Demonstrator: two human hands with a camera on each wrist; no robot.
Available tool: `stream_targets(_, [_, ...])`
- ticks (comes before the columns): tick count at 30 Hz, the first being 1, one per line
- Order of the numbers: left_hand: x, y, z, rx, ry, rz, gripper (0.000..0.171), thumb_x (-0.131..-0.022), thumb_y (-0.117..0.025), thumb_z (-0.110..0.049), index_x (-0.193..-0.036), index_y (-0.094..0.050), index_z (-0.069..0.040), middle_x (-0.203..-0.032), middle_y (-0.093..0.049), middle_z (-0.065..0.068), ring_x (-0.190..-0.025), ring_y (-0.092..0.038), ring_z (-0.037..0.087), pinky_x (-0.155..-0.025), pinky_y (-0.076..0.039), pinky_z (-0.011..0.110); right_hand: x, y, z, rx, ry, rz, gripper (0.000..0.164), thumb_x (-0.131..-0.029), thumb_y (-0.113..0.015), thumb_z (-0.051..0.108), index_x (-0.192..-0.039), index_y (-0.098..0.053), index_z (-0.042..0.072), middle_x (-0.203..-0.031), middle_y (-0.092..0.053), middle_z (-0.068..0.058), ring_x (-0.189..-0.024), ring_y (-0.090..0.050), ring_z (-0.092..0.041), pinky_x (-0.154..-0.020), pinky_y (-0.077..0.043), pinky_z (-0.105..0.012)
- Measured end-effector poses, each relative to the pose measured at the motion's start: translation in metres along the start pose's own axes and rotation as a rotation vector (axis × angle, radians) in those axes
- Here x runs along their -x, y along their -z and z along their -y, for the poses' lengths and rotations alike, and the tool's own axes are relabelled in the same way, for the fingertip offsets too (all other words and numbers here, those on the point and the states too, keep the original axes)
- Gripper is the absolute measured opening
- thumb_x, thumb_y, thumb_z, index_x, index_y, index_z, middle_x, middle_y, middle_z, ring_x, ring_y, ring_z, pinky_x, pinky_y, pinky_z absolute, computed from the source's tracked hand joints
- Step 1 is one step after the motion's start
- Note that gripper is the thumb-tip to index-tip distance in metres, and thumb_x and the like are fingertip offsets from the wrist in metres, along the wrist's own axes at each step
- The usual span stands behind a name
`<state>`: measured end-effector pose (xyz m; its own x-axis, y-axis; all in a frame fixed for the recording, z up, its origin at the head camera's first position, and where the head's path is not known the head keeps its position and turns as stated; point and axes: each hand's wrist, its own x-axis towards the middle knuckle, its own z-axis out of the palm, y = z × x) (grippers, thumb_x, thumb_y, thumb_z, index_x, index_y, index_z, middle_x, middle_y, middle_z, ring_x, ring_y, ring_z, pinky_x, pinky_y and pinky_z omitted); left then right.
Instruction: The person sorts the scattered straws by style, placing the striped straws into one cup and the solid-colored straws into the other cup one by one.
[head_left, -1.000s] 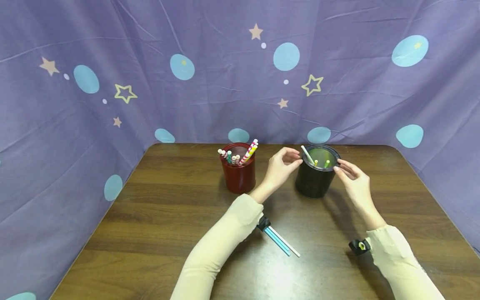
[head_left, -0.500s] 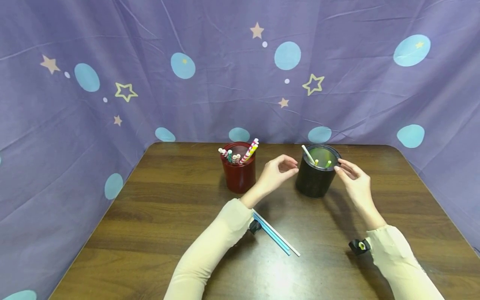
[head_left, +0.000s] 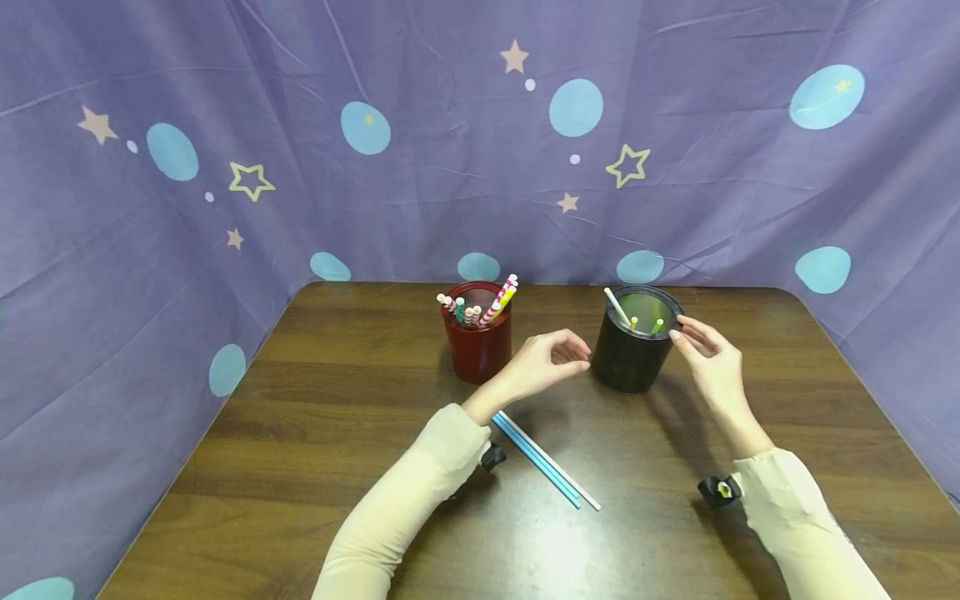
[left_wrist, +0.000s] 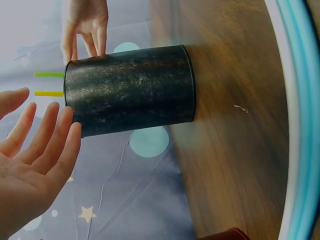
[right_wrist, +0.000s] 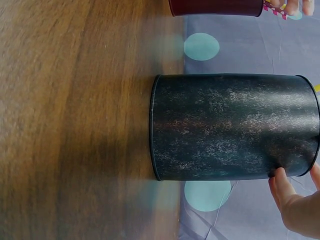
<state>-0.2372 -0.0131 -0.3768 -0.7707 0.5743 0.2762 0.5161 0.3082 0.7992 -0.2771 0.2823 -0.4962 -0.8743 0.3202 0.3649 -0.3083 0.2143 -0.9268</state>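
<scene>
A black can [head_left: 630,354] stands upright at the back right of the table, with a pale, a yellow and a green straw [head_left: 658,327] showing in it. At its right side my right hand [head_left: 711,365] rests thumb and fingertips against the wall just under the rim, fingers fairly straight. My left hand [head_left: 542,363] hovers left of the can, apart from it in the head view, fingers loosely bent with nothing between them. Behind that hand, a red can [head_left: 480,350] holds several striped and patterned straws [head_left: 497,304].
Two blue straws and a white straw [head_left: 558,471] lie side by side on the wooden table [head_left: 315,467], right of my left sleeve. A purple patterned cloth [head_left: 450,167] hangs behind the table's back edge. Black wrist cameras [head_left: 720,490] sit at both cuffs.
My left hand has drawn away from the black can's rim, moving left and down toward me. The straws on the table show more fully. My right hand stays at the can.
</scene>
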Motion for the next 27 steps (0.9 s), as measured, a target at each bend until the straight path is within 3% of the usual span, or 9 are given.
stream_targets(9, [0.012,0.005,0.001,-0.032,-0.006,0.082,0.013,-0.08,-0.064,-0.009,-0.091,-0.061,-0.002,-0.083,-0.064,0.005,-0.075,-0.058,0.006,-0.069,-0.049,0.019,0.0,0.0,-0.002,0.014,0.02,0.005,0.037,-0.077,-0.068,0.026,-0.113,-0.062,0.017,-0.109,-0.061,-0.004,-0.098,-0.058,-0.011,-0.078,-0.046,-0.013])
stream_targets(27, [0.038,0.014,0.017,-0.12,-0.003,0.272,0.014,-0.079,-0.065,-0.009,-0.09,-0.061,-0.002,-0.084,-0.064,0.004,-0.075,-0.059,0.007,-0.069,-0.049,0.017,-0.001,0.001,-0.004,-0.009,0.013,0.005,0.037,-0.077,-0.069,0.025,-0.112,-0.062,0.016,-0.108,-0.062,-0.004,-0.098,-0.058,-0.012,-0.078,-0.046,-0.014])
